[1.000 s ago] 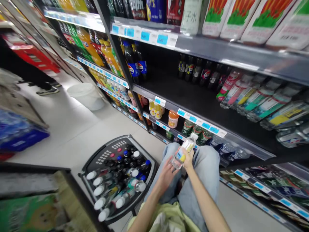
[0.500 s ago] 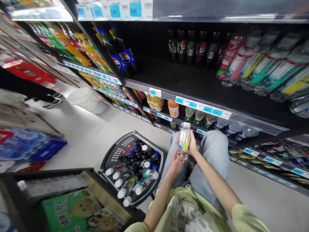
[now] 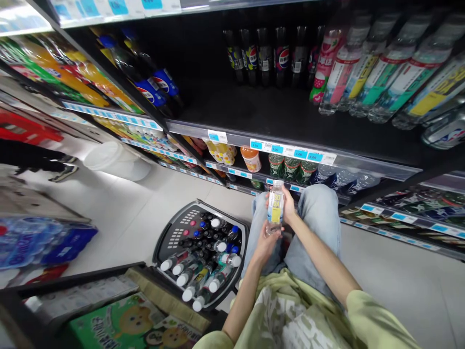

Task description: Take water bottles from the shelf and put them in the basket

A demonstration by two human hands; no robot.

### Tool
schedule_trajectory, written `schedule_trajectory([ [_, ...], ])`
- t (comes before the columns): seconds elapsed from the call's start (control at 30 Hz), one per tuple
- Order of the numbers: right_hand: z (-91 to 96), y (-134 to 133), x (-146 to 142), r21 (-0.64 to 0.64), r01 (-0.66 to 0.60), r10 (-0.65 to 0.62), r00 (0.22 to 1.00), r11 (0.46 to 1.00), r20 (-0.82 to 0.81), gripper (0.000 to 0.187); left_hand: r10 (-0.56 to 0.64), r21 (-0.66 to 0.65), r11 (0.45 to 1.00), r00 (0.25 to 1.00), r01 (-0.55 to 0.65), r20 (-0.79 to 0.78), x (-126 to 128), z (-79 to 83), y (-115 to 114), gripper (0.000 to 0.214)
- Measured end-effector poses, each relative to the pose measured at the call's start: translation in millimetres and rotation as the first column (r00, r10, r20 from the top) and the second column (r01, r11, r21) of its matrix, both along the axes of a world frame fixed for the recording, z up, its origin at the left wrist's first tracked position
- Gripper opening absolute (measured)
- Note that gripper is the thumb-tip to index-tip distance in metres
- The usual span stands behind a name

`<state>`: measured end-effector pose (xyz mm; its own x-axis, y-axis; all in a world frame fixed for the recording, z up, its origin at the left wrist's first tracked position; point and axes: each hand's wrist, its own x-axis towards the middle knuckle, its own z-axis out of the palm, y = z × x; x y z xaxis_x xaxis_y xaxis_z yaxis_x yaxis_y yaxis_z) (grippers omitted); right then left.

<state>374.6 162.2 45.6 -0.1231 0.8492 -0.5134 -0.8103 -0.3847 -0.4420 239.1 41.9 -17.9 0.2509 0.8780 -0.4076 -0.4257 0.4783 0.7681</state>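
Note:
Between my knees I hold a clear soda water bottle (image 3: 276,208) upright, its label white and yellow and its cap white. My left hand (image 3: 267,242) grips it low, near the base. My right hand (image 3: 288,206) is wrapped round its upper side. On the floor to the left stands a dark grey shopping basket (image 3: 165,242), holding many bottles with white, blue, black and pink caps. Similar clear bottles (image 3: 390,92) with coloured labels lean in a row at the right of the black shelf (image 3: 232,109).
Small dark cola bottles (image 3: 281,58) stand at the shelf's back, large cola bottles (image 3: 145,72) at its left. A white bucket (image 3: 116,160) is on the floor, near a person's leg (image 3: 32,155). A green carton (image 3: 112,322) lies at lower left.
The bottle has turned a little in my hands, so that more of its yellow lettering faces me. The view has shifted slightly, with the shelves now higher and further left.

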Motion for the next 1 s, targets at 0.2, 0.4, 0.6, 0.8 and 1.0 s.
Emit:
schedule_trajectory([
  [0.2,3.3,-0.2,-0.4,0.009,0.000,0.000,1.000,1.000,-0.010,0.043,-0.011,-0.006,1.000,1.000,0.011,-0.008,-1.6,5.6,0.8,0.074],
  [0.4,3.5,0.4,-1.1,0.014,0.005,-0.005,1.000,1.000,0.004,0.043,-0.008,-0.024,1.000,1.000,0.008,0.000,-0.9,9.1,1.1,0.077],
  [0.6,1.1,0.4,0.1,0.025,-0.005,0.005,1.000,1.000,0.001,0.045,-0.031,-0.015,0.999,0.999,0.031,-0.018,-0.9,9.2,1.3,0.077],
  [0.8,0.1,0.9,0.1,0.006,0.018,-0.018,1.000,1.000,0.003,0.039,-0.012,-0.022,1.000,1.000,0.012,0.008,-1.0,8.8,1.5,0.077],
  [1.0,2.0,1.2,0.1,-0.013,0.009,-0.009,1.000,1.000,0.004,0.042,0.005,-0.024,1.000,1.000,-0.004,0.023,-0.6,9.3,1.6,0.074],
])
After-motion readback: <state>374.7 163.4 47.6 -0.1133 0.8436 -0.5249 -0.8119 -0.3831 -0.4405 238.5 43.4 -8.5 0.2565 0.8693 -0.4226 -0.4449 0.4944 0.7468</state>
